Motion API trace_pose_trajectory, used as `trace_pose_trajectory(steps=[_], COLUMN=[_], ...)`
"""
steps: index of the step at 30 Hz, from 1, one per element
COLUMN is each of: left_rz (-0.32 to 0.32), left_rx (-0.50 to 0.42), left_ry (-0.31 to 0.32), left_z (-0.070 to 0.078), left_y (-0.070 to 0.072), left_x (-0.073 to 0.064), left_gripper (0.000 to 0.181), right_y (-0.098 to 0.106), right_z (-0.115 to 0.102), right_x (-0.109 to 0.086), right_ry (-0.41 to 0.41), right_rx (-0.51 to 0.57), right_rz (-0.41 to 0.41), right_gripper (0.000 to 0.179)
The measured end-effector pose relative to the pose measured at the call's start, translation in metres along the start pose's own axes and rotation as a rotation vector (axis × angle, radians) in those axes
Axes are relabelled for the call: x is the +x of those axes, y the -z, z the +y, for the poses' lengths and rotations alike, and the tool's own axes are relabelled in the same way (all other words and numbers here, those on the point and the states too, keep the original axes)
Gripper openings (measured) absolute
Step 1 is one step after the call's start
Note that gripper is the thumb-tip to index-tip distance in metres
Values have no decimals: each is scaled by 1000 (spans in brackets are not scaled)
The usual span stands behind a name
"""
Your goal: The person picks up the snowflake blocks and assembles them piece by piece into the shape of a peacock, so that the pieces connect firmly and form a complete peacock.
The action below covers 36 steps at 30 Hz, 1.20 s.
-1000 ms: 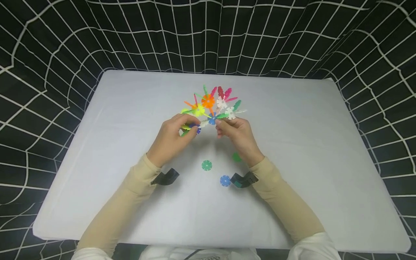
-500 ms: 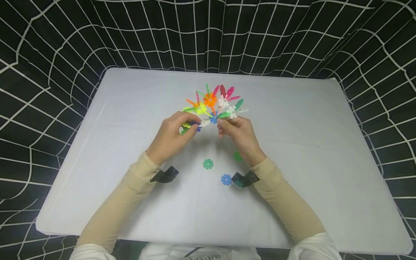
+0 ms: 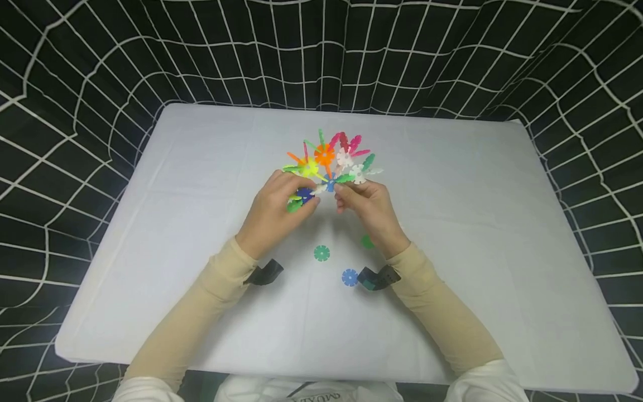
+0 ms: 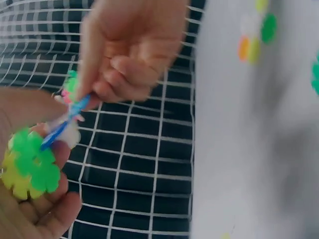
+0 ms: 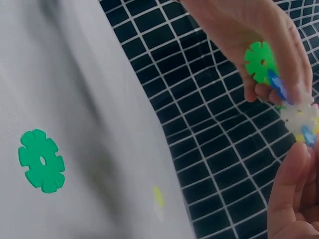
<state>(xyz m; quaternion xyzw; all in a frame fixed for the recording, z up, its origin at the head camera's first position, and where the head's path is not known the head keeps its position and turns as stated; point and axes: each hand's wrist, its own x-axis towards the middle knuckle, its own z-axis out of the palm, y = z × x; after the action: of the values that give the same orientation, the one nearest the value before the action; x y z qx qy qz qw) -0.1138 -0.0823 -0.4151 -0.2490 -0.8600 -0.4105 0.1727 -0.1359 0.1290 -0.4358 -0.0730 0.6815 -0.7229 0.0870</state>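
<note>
Both hands hold up a fan-shaped build of slotted plastic snowflake discs over the table. My right hand [image 3: 369, 209] pinches its light blue centre disc [image 3: 330, 182] between thumb and fingertips. On the left, my left hand [image 3: 275, 206] grips the white disc [image 5: 299, 117] joined to that centre. Beyond this, a dark blue disc [image 3: 305, 195] sits inside the left hand's curl, with a green disc [image 4: 37, 159] on its outer side. Orange [image 3: 324, 154], yellow [image 3: 308, 167] and white discs spread outward, edged with pink, red and green ones. The left fingers partly hide the left branch.
On the white table [image 3: 452, 279] lie a loose green disc [image 3: 322, 253], a blue disc [image 3: 350, 277] beside the right wrist camera [image 3: 379, 277], and another green disc [image 3: 368, 241] partly behind the right wrist. Black cloth [image 3: 321, 56] with white grid lines surrounds the table.
My left hand has shifted right along the build, its fingertips passing from the dark blue disc to the white one and uncovering the dark blue disc. My right hand keeps its pinch.
</note>
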Motion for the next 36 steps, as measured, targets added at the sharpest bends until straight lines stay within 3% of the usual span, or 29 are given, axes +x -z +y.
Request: trace_pose_trajectory(steps=[2,5,9,13,22,31,36], left_rz=[49,150,289,380,381,295,377], left_rx=[118,235,278,250,140,206,143], left_ry=[-65,-105,-106,-96,-111,-105,-100], left_z=[-1,0,1,1,-7,1,5], left_y=[-2,-5,-10,-15,-20,-29,-28], left_x=[0,-1,-2,-2,3,12,15], left_gripper=[14,10,8,8,6,12,27], right_y=[-1,-3,-4,-6,-8,-4,4], right_z=[0,-1,-2,-3,1,3,5], right_x=[-1,-1,-3,-4,-3,-2,2], right_ry=[4,12,31,37,29,-15,-47], right_rx=[-6,-20,-38,-47,19,214,299], right_rz=[3,9,25,34,30,106,145], right_gripper=[19,19,19,21,23,18,22])
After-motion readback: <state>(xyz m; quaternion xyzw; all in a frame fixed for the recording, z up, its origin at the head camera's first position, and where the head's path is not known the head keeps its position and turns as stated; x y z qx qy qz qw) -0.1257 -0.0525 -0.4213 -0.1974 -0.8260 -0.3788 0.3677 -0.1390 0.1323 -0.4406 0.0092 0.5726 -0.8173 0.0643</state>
